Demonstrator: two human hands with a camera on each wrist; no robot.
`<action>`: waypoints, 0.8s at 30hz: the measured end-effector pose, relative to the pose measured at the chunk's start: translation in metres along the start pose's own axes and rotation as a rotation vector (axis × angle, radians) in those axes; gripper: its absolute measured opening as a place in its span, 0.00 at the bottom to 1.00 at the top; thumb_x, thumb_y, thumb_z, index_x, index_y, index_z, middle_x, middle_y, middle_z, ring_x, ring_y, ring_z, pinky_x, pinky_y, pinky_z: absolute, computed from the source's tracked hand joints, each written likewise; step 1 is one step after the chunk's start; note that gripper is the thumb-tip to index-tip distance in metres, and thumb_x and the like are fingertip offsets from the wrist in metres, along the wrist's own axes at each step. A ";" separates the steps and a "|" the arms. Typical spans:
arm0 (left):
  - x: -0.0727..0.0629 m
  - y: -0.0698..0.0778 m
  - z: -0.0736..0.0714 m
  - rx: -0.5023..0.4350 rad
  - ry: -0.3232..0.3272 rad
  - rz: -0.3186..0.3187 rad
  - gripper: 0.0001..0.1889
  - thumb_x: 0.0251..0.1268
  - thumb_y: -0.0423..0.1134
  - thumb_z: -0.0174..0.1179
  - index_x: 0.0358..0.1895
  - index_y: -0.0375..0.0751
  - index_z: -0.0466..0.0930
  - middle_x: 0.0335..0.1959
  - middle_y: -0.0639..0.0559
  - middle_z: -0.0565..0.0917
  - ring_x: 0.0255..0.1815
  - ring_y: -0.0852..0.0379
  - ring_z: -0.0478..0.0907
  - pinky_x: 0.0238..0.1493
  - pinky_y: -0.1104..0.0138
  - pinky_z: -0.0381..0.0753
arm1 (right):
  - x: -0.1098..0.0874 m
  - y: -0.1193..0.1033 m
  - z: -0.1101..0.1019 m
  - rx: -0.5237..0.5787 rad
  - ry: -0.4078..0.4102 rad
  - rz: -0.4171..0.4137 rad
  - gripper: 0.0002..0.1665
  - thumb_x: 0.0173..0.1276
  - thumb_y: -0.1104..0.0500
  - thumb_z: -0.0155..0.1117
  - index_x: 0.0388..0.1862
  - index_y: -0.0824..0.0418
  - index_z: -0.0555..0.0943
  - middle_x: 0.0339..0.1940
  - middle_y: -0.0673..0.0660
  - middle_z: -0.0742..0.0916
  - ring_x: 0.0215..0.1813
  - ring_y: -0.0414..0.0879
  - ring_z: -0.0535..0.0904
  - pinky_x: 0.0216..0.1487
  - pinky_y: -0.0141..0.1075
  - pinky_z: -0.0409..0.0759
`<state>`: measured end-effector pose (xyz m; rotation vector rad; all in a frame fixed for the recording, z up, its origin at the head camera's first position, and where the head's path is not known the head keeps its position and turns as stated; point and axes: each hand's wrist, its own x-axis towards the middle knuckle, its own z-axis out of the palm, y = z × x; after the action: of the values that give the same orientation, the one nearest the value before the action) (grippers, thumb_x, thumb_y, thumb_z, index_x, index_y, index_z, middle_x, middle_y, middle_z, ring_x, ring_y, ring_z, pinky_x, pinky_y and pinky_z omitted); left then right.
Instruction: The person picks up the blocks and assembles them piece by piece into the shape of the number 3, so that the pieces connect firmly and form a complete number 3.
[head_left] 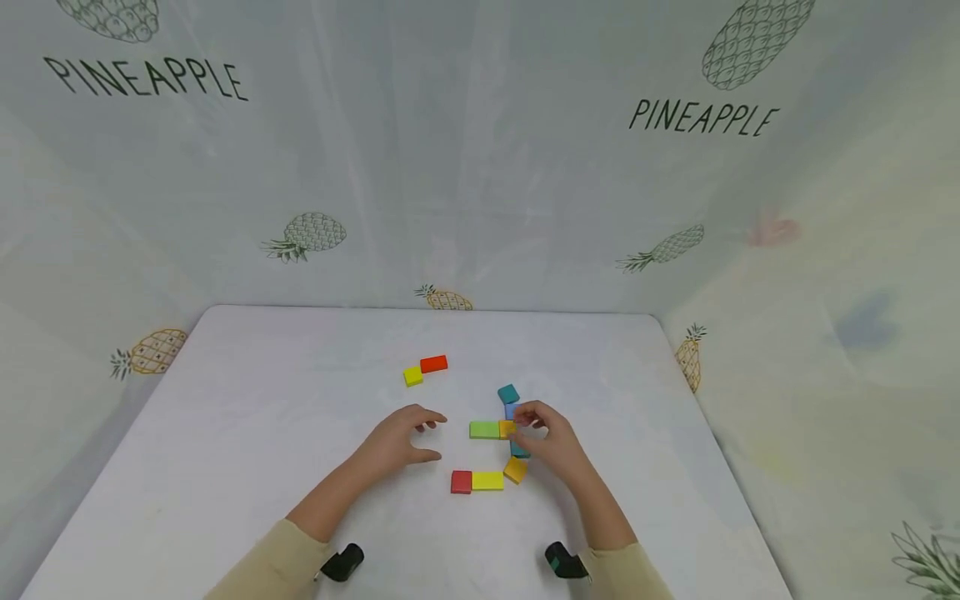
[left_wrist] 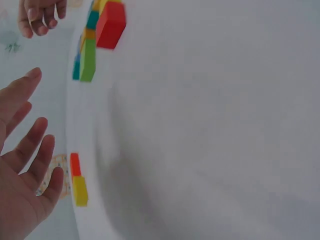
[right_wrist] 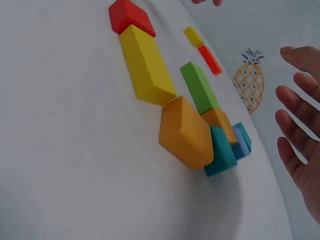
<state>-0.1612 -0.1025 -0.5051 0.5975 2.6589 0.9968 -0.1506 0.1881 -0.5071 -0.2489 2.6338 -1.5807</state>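
Note:
My left hand (head_left: pixel 397 437) hovers over the white table left of the block figure, fingers and thumb apart and holding nothing. Above the figure's right side is my right hand (head_left: pixel 553 440), its fingers relaxed and free of any block. Under and beside it, a teal block (head_left: pixel 508 393), a blue block (head_left: pixel 512 411), an orange block (head_left: pixel 507 429) and another teal block (head_left: pixel 519 449) form a column, partly hidden by the fingers. A green block (head_left: pixel 484 430) extends left from the orange one. Below lie a tilted orange block (right_wrist: pixel 186 132), a yellow block (right_wrist: pixel 145 65) and a red block (right_wrist: pixel 131 17).
Farther back on the table (head_left: pixel 300 358), a small yellow block (head_left: pixel 413 377) touches a red block (head_left: pixel 433 364). A pineapple-print cloth (head_left: pixel 480 167) hangs behind and around the table. Black wrist devices (head_left: pixel 342 563) sit by both sleeves.

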 end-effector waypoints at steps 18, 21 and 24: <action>-0.008 -0.030 -0.045 -0.093 0.238 -0.157 0.27 0.54 0.39 0.73 0.60 0.44 0.78 0.49 0.49 0.80 0.49 0.47 0.76 0.49 0.55 0.77 | 0.087 -0.037 0.059 -0.069 -0.257 -0.087 0.22 0.63 0.57 0.71 0.53 0.63 0.78 0.45 0.54 0.84 0.47 0.48 0.76 0.53 0.41 0.74; -0.014 -0.034 -0.047 -0.106 0.260 -0.173 0.27 0.55 0.39 0.73 0.60 0.44 0.78 0.49 0.47 0.80 0.49 0.47 0.76 0.50 0.53 0.76 | 0.094 -0.041 0.071 -0.068 -0.275 -0.082 0.21 0.64 0.58 0.71 0.53 0.64 0.78 0.45 0.54 0.83 0.48 0.49 0.75 0.52 0.40 0.75; -0.021 -0.038 -0.048 -0.133 0.289 -0.172 0.27 0.55 0.39 0.72 0.60 0.42 0.78 0.49 0.45 0.80 0.49 0.46 0.76 0.52 0.51 0.75 | 0.101 -0.044 0.085 -0.079 -0.273 -0.069 0.21 0.64 0.58 0.71 0.53 0.63 0.79 0.45 0.51 0.83 0.49 0.48 0.75 0.51 0.37 0.76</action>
<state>-0.1711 -0.1656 -0.4934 0.2044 2.7973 1.2790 -0.2338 0.0771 -0.5055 -0.5245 2.5017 -1.3506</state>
